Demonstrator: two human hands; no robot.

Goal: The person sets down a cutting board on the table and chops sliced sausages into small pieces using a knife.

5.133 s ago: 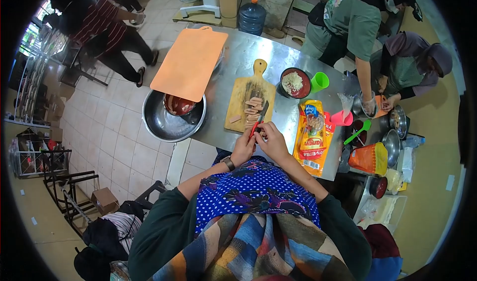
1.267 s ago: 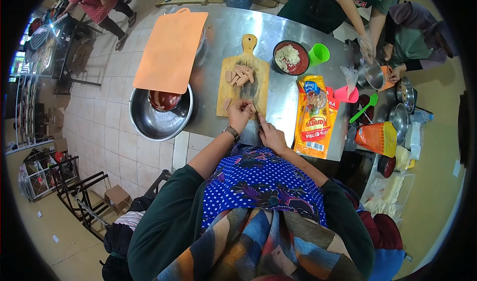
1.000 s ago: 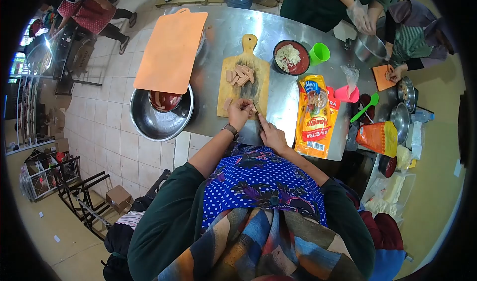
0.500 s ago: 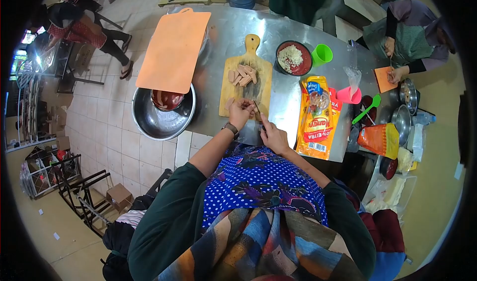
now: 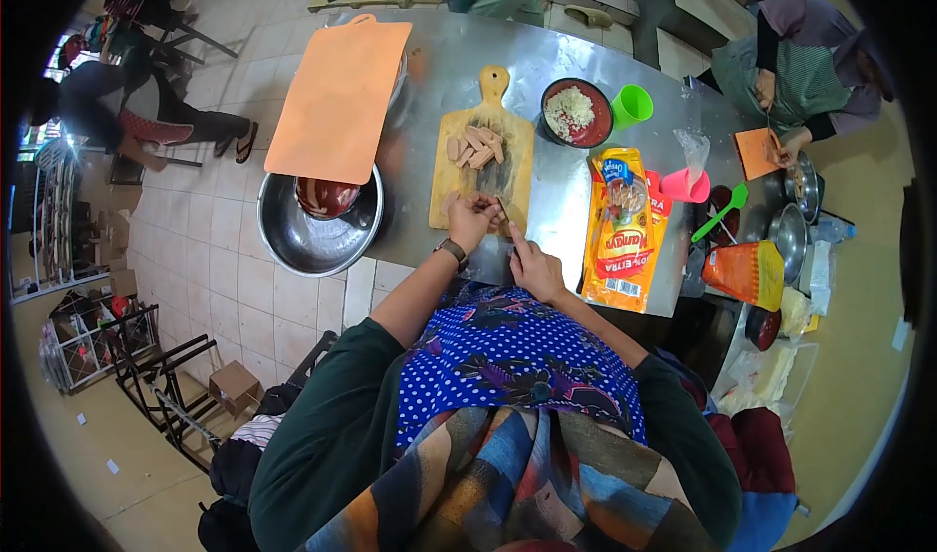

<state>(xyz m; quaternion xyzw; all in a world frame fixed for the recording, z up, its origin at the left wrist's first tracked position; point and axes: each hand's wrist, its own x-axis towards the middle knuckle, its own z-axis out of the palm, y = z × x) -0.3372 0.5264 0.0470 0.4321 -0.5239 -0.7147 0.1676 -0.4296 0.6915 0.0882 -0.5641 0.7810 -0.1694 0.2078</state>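
Cut pieces of sausage [image 5: 476,149] lie heaped on the middle of a wooden cutting board [image 5: 518,142] on the metal table. At the board's near edge my left hand [image 5: 472,222] is closed, its fingertips pressed down on a piece of sausage [image 5: 450,203] that shows at its left side. My right hand [image 5: 536,268] is wrapped round the handle of a knife [image 5: 505,208], whose blade points up and away beside my left fingertips. The knife's handle and most of the held sausage are hidden by my fingers.
Right of the board are a bowl of chopped white pieces [image 5: 603,134], a green cup [image 5: 632,106], orange food packets [image 5: 619,274] and a pink cup [image 5: 686,187]. At left, an orange mat [image 5: 339,93] overlaps a steel basin [image 5: 276,228]. A co-worker [image 5: 830,74] works at the right.
My hands have stayed almost in place at the board. The person beyond the table has moved left, and the people at the far left have shifted. The co-worker's hand at right has moved slightly.
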